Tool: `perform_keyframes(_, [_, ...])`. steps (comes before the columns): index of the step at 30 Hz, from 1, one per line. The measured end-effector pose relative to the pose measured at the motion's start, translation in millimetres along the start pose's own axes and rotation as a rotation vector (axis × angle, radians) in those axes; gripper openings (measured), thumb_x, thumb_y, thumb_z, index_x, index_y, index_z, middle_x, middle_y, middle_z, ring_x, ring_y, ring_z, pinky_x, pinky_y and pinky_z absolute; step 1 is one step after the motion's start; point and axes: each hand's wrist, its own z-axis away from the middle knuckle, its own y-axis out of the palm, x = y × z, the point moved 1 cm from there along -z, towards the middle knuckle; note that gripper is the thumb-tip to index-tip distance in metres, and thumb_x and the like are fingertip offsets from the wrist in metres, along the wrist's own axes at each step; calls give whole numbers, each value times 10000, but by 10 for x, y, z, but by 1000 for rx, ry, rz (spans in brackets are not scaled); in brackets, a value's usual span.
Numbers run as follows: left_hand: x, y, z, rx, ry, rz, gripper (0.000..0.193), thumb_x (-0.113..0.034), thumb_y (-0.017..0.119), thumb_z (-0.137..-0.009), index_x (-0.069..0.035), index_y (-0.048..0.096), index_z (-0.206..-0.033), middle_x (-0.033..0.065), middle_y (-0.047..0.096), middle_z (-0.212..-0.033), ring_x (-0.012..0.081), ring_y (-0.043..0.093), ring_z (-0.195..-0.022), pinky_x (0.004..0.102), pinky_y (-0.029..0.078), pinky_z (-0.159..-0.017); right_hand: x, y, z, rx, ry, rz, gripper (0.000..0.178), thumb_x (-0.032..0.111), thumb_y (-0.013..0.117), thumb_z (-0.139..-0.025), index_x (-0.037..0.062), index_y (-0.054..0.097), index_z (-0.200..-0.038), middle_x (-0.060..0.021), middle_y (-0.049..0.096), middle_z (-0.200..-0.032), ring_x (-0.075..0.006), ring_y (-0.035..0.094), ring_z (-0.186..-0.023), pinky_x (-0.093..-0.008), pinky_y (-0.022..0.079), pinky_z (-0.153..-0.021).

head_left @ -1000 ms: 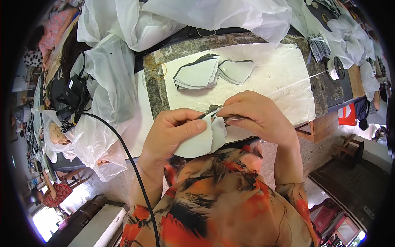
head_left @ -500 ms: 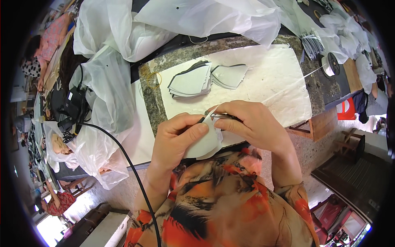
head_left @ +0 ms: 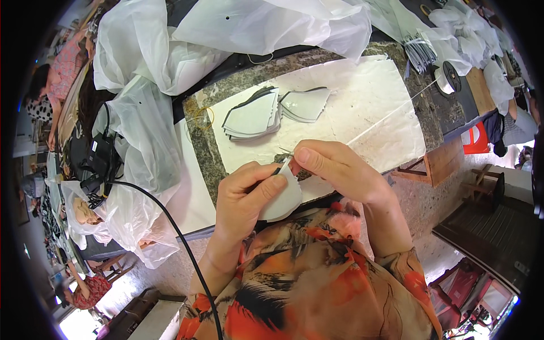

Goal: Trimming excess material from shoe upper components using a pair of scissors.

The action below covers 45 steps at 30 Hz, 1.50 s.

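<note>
Two hands met over one curved, pale grey cut piece of sheet material point(head_left: 281, 198) at the near table edge. Left hand point(head_left: 245, 199) pinched that piece, thumb on top and fingers curled under, with a thin dark tool, barely visible, poking out between thumb and forefinger. Right hand point(head_left: 335, 168) closed around the piece's upper right edge, thumb tip pressed just beside the left thumb; what sat under its fingers could not be told. Piece hung mostly below and between both grips, its rounded lower edge toward the orange and black patterned shirt point(head_left: 317, 283).

Just beyond the grips lay a white rectangular paper sheet point(head_left: 362, 107) on the speckled stone table top point(head_left: 201, 141). On it, above the left hand, sat a stack of pale grey pointed cut pieces point(head_left: 252, 116); right of that stack, above the right hand, a smaller flat pile of similar scalloped pieces point(head_left: 306, 105). A thin white thread point(head_left: 391, 110) ran from near the right hand up to a round white spool point(head_left: 447, 76) far right. Beyond that, a bundle of grey strips point(head_left: 419, 51).

Left of the left hand, clear crumpled plastic bags point(head_left: 136, 141) and a black cable point(head_left: 170, 221) running down past the left wrist. Far right of the right hand, a red square sign with white shape point(head_left: 475, 139) stood beside a wooden stool point(head_left: 439, 164).
</note>
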Motion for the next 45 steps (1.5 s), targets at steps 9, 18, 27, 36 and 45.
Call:
perform_keyframes(9, [-8,-32,38,-34,-34,38,179,-80,745,-920,-16,771,-1085,11,640,-852,77,570,-751,228,437,-662,-84,-95,-30,-16,109,-195,435,435,511,-1054,60,667,-895,67,504,-745,-51,409,-699,-224,336,-620])
perform_keyframes(18, [-59,55,27,31,160,-292,135,-84,778,-875,-29,769,-998,9,629,-750,86,549,-686,254,427,-615,9,55,13,-72,40,-48,142,123,757,-907,26,660,-942,74,513,-797,-29,418,-743,-210,359,-643])
perform_keyframes(27, [-45,89,4,-4,2,144,407,-96,785,-877,-48,651,-1258,-7,636,-861,64,529,-785,240,450,-707,-72,-80,33,-234,-20,-120,126,148,713,-946,28,676,-931,63,571,-788,-25,479,-731,-206,392,-638])
perform_keyframes(36, [108,-292,255,-102,216,-650,467,-186,808,-810,-43,669,-1232,106,609,-1055,269,581,-977,353,469,-895,-339,-617,-506,-737,35,-220,219,294,735,-951,91,680,-890,84,509,-692,-17,376,-587,-206,279,-520])
perform_keyframes(45, [296,-167,384,-35,244,-789,530,-230,807,-783,-63,666,-1265,127,580,-1101,318,549,-1031,413,462,-917,-290,-588,-255,-915,-40,262,284,174,708,-933,5,728,-1160,60,514,-763,-44,428,-702,-221,359,-622])
